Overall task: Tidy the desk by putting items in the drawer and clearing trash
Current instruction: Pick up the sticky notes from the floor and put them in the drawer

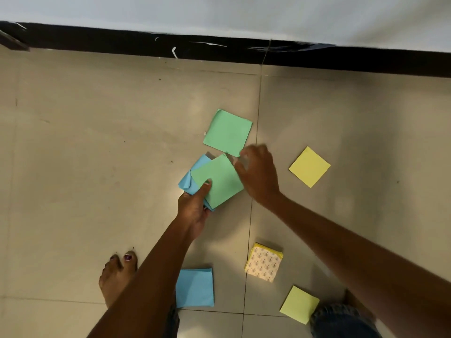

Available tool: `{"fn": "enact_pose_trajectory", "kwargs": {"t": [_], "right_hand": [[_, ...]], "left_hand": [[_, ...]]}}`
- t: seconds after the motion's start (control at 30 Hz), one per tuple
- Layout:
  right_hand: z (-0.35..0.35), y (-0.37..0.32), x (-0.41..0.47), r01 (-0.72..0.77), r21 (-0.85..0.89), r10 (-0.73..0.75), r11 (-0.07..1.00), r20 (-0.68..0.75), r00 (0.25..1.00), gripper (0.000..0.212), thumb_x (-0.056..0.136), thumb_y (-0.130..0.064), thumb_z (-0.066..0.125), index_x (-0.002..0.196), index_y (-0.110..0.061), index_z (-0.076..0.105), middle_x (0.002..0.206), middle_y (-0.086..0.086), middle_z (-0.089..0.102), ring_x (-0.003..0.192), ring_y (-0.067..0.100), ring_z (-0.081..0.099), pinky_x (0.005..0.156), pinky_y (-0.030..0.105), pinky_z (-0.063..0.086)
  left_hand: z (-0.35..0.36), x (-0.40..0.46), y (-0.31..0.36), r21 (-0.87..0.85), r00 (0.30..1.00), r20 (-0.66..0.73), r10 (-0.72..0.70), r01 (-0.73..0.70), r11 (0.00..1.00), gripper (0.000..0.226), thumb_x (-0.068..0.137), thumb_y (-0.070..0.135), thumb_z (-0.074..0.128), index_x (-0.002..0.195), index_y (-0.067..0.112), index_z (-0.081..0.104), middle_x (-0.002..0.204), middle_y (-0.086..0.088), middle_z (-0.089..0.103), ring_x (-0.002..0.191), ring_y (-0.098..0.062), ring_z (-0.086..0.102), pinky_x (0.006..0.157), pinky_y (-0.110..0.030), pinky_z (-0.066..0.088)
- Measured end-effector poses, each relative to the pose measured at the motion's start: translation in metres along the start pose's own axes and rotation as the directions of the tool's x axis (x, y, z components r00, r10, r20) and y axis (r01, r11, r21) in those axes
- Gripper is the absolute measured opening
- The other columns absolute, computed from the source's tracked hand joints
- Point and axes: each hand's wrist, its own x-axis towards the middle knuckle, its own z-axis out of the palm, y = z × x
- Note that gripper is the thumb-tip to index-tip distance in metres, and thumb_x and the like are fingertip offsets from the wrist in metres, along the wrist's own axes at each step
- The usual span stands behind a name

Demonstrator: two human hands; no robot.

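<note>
Stretching across the whole view is a beige tiled floor (97,167), bordered at the far side by a black skirting (219,51) under a pale wall (219,13). Both bare arms reach down from the near edge. A bare foot (117,276) stands on the tile at lower left, and a denim-clad knee (341,320) shows at lower right.

The left hand (195,206) pinches a small stack of paper squares, thumb on top: a green note (217,179) lies uppermost, with blue notes (192,176) fanned beneath it, one corner curled. The right hand (258,174) hovers just beside the stack's right edge, blurred, fingers curled loosely downward; whether it grips anything I cannot tell.

Scattered on the floor lie more squares: a second green note (228,132) just beyond the right hand, a blue pad (194,287) near the left forearm, a yellow note (309,167) well to the right, a yellow pad (264,265) lying printed-backing up, and another yellow note (299,304) beside the knee.
</note>
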Motion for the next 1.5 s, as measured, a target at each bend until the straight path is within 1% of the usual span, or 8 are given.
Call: {"fn": "enact_pose_trajectory", "kwargs": {"t": [0.37, 0.5, 0.63, 0.8, 0.93, 1.1, 1.3, 1.5], "right_hand": [[0.016, -0.01, 0.082, -0.118, -0.314, 0.156, 0.942, 0.101, 0.982, 0.051, 0.083, -0.018, 0.067, 0.127, -0.011, 0.042, 0.13, 0.013, 0.043, 0.123, 0.032, 0.037, 0.093, 0.044, 0.038], [0.011, 0.001, 0.029, -0.22, 0.196, 0.215, 0.956, 0.046, 0.976, 0.028, 0.091, -0.014, 0.055, 0.114, 0.003, 0.053, 0.114, 0.022, 0.055, 0.105, 0.036, 0.054, 0.086, 0.04, 0.045], [0.009, -0.001, -0.042, -0.372, 0.709, 0.347, 0.599, 0.189, 0.919, 0.018, 0.093, -0.008, 0.052, 0.11, -0.001, 0.053, 0.095, 0.013, 0.062, 0.07, 0.022, 0.06, 0.053, 0.025, 0.052], [0.038, 0.002, -0.098, -0.409, 0.584, 0.266, 0.701, 0.317, 0.91, 0.027, 0.091, -0.016, 0.059, 0.112, 0.0, 0.056, 0.095, 0.012, 0.064, 0.073, 0.021, 0.059, 0.062, 0.034, 0.051], [0.064, -0.003, -0.137, -0.391, 0.434, 0.247, 0.812, 0.351, 0.903, 0.031, 0.087, -0.029, 0.062, 0.112, -0.015, 0.051, 0.099, -0.001, 0.063, 0.085, 0.012, 0.062, 0.064, 0.017, 0.05], [0.109, 0.015, -0.202, 0.108, -0.18, -0.014, 0.978, 0.454, 0.891, 0.051, 0.089, -0.033, 0.057, 0.133, -0.015, 0.039, 0.132, 0.01, 0.046, 0.12, 0.028, 0.045, 0.092, 0.037, 0.042], [0.132, -0.002, -0.223, 0.268, -0.437, -0.014, 0.858, 0.502, 0.865, 0.066, 0.031, -0.032, 0.089, 0.093, -0.021, 0.069, 0.079, 0.003, 0.065, 0.069, 0.019, 0.062, 0.057, 0.03, 0.051], [0.103, 0.035, -0.22, 0.047, -0.293, 0.121, 0.955, 0.527, 0.841, 0.031, 0.093, -0.02, 0.05, 0.122, -0.01, 0.052, 0.126, 0.014, 0.046, 0.122, 0.028, 0.037, 0.097, 0.039, 0.03]], "left_hand": [[-0.028, 0.009, -0.008, 0.013, 0.998, -0.051, -0.038, 0.039, 0.999, 0.02, 0.089, 0.011, 0.061, 0.107, 0.02, 0.058, 0.094, 0.0, 0.066, 0.081, -0.017, 0.063, 0.061, -0.029, 0.05], [-0.026, 0.005, -0.008, 0.012, 0.995, -0.088, -0.042, 0.043, 0.999, 0.018, 0.089, 0.012, 0.062, 0.105, 0.019, 0.058, 0.092, 0.0, 0.066, 0.08, -0.017, 0.062, 0.061, -0.03, 0.047], [-0.023, 0.003, -0.002, -0.045, 0.993, -0.118, -0.027, 0.021, 0.999, 0.009, 0.089, 0.016, 0.062, 0.092, 0.023, 0.061, 0.089, 0.002, 0.067, 0.076, -0.014, 0.063, 0.051, -0.022, 0.05], [-0.021, -0.009, -0.009, 0.117, 0.999, -0.048, 0.014, -0.008, 0.993, 0.037, 0.077, 0.03, 0.074, 0.11, 0.016, 0.064, 0.102, -0.004, 0.072, 0.089, -0.02, 0.069, 0.077, -0.037, 0.058], [-0.038, -0.015, -0.014, 0.137, 0.941, -0.313, 0.129, -0.09, 0.986, 0.03, 0.075, 0.013, 0.078, 0.102, 0.01, 0.064, 0.092, -0.004, 0.067, 0.069, -0.013, 0.062, 0.053, -0.025, 0.056], [-0.07, -0.012, -0.011, 0.16, 0.924, -0.34, 0.176, -0.127, 0.979, 0.032, 0.075, 0.013, 0.078, 0.103, 0.011, 0.063, 0.1, -0.006, 0.065, 0.072, -0.013, 0.06, 0.061, -0.027, 0.05], [-0.102, -0.007, -0.022, 0.258, 0.932, -0.291, 0.218, -0.143, 0.955, 0.041, 0.072, 0.013, 0.08, 0.11, 0.007, 0.065, 0.105, -0.008, 0.067, 0.09, -0.024, 0.063, 0.083, -0.038, 0.052], [-0.104, -0.029, -0.044, 0.367, 0.924, -0.32, 0.208, -0.082, 0.927, 0.034, 0.072, 0.02, 0.081, 0.099, 0.015, 0.062, 0.102, -0.008, 0.064, 0.09, -0.023, 0.061, 0.085, -0.041, 0.052]]}}
